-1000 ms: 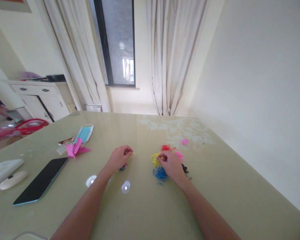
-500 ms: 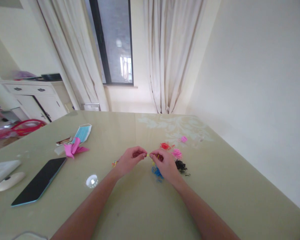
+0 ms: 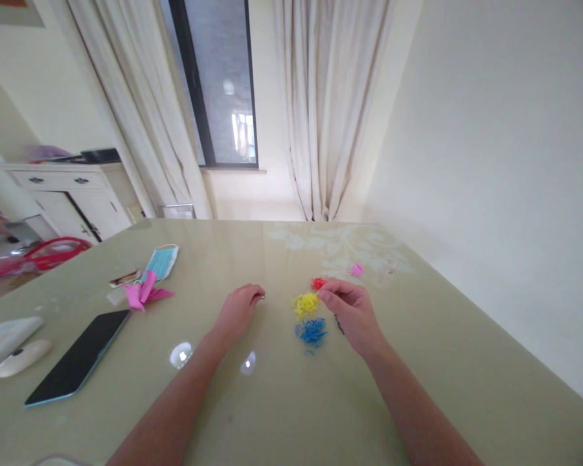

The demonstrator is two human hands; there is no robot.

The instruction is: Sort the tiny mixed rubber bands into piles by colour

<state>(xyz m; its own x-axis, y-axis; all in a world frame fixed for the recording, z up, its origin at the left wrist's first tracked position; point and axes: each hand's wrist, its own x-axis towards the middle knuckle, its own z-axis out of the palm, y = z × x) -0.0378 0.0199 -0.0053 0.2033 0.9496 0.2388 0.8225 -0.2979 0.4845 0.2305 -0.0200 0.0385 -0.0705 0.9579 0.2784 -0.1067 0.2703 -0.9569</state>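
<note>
My left hand (image 3: 237,312) is closed in a pinch above the table, left of the coloured piles. A tiny pale and dark bit shows at its fingertips, too small to name. My right hand (image 3: 350,310) pinches thumb and finger together at the right edge of a yellow pile of small rubber bands (image 3: 305,304); whatever is in the pinch cannot be made out. Below lies a blue pile of bands (image 3: 311,332). Red bands (image 3: 317,283) show just behind my right fingers, and black bands (image 3: 339,323) are mostly hidden under that hand.
A small pink pile (image 3: 356,270) sits farther back. On the left lie a folded pink paper shape (image 3: 146,292), a blue face mask (image 3: 162,262), a dark tablet or phone (image 3: 78,356) and a white oval object (image 3: 22,358). A wall borders the table (image 3: 447,388) on the right.
My hands have parted from a shared hold on a small yellow piece. The left moved left, the right moved right, uncovering the yellow and blue piles and covering the nearer pink one.
</note>
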